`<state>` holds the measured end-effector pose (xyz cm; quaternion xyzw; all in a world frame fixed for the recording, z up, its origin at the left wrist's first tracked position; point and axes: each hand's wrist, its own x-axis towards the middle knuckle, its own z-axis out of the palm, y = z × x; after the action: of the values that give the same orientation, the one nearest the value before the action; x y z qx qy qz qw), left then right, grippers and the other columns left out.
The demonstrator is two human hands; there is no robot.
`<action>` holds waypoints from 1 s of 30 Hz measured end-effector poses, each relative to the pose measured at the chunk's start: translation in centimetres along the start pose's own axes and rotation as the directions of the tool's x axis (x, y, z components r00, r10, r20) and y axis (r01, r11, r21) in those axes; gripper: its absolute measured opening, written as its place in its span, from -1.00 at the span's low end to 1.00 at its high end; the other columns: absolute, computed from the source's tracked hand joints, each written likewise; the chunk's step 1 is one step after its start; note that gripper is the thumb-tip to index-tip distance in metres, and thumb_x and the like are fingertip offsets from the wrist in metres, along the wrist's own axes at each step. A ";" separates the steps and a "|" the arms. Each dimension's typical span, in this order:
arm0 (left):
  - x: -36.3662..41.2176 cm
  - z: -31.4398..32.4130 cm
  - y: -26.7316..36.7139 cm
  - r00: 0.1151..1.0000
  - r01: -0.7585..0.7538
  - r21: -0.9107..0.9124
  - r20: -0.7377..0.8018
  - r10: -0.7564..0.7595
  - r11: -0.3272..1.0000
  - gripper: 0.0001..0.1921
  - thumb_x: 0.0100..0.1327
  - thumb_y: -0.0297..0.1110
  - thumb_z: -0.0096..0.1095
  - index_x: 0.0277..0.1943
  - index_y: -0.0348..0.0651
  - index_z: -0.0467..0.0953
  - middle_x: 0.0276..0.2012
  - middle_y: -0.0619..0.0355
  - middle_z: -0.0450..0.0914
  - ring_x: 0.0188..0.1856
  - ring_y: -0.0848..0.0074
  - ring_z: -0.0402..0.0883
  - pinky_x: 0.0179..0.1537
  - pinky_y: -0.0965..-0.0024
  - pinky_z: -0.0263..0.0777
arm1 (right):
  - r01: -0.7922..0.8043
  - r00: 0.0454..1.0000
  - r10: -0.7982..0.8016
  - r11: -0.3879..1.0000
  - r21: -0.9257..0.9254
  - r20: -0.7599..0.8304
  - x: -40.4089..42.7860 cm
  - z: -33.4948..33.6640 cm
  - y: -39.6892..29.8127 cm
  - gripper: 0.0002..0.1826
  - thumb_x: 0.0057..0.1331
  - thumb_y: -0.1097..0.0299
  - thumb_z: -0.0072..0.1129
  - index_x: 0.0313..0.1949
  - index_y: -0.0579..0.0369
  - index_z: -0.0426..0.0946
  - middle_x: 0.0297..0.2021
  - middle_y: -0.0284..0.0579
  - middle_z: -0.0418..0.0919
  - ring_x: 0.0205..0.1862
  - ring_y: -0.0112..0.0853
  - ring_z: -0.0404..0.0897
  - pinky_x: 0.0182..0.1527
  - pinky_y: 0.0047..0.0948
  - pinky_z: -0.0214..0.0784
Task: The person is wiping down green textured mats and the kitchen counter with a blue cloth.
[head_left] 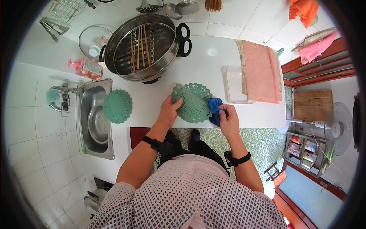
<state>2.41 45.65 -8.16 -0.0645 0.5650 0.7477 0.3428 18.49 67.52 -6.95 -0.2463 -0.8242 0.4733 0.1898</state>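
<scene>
My left hand pinches the left edge of a green lace-patterned doily, whose left part is lifted and folded over the rest. Close to the doily's right edge, my right hand grips a bunched blue cloth by its upper part. The cloth hangs near the front edge of the white countertop. A second round green doily lies flat to the left, by the sink rim.
A large steel steamer pot with chopsticks across its inside stands behind. At left are a steel sink with a basin and a pink pump bottle. A clear plastic container touches folded pink cloth at right.
</scene>
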 end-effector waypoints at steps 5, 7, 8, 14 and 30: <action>1.2 0.7 -3.6 0.969 0.139 0.931 -0.198 0.146 0.337 -0.42 0.42 -0.19 0.37 0.35 -0.37 0.40 0.25 -0.17 0.56 0.21 0.04 0.61 0.15 0.06 0.55 | -0.068 0.996 0.069 0.998 -0.017 0.050 -1.7 -1.2 1.9 -0.85 0.35 0.57 0.22 -0.09 0.14 0.59 -0.24 -0.03 0.54 -0.23 -0.16 0.58 -0.12 -0.28 0.45; 0.5 1.4 -3.2 0.966 0.117 0.933 -0.187 0.179 0.341 -0.45 0.41 -0.15 0.36 0.28 -0.38 0.44 0.28 -0.22 0.48 0.23 -0.08 0.56 0.16 -0.05 0.51 | -0.060 0.996 0.060 0.998 0.003 0.059 -2.2 -1.2 2.2 -0.85 0.36 0.56 0.21 -0.10 0.13 0.60 -0.24 -0.02 0.54 -0.22 -0.12 0.59 -0.10 -0.26 0.46; 0.1 2.0 -3.3 0.955 0.116 0.932 -0.200 0.219 0.345 -0.46 0.38 -0.17 0.39 0.25 -0.38 0.45 0.26 -0.19 0.47 0.22 -0.08 0.55 0.15 -0.05 0.51 | -0.063 0.996 0.063 0.998 -0.001 0.067 -2.3 -1.3 2.4 -0.86 0.36 0.55 0.21 -0.10 0.13 0.60 -0.24 -0.01 0.54 -0.21 -0.11 0.59 -0.10 -0.24 0.46; 1.4 1.0 -3.8 0.898 0.077 0.973 -0.162 0.409 0.216 -0.39 0.26 -0.22 0.53 0.22 -0.38 0.41 0.18 -0.22 0.43 0.21 -0.11 0.53 0.09 -0.08 0.53 | -0.020 0.991 0.022 1.000 -0.017 0.134 -1.9 0.1 2.5 -0.85 0.32 0.56 0.22 -0.12 0.10 0.61 -0.26 -0.01 0.56 -0.21 -0.10 0.59 -0.11 -0.24 0.46; 3.4 3.8 -3.6 0.845 0.136 0.821 -0.389 0.368 0.555 -0.61 0.16 -0.43 0.34 0.06 -0.40 0.56 -0.03 -0.31 0.62 0.06 -0.15 0.63 0.08 0.00 0.54 | -0.034 0.946 0.093 0.982 -0.187 0.312 -1.1 3.3 4.4 -0.85 0.36 0.56 0.19 -0.08 0.17 0.59 -0.24 -0.12 0.62 -0.17 -0.34 0.59 0.01 -0.40 0.44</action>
<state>3.01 50.96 -11.40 -0.0573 0.9202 0.3702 0.1137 18.56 66.52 -12.44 -0.2090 -0.8749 0.4366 0.0155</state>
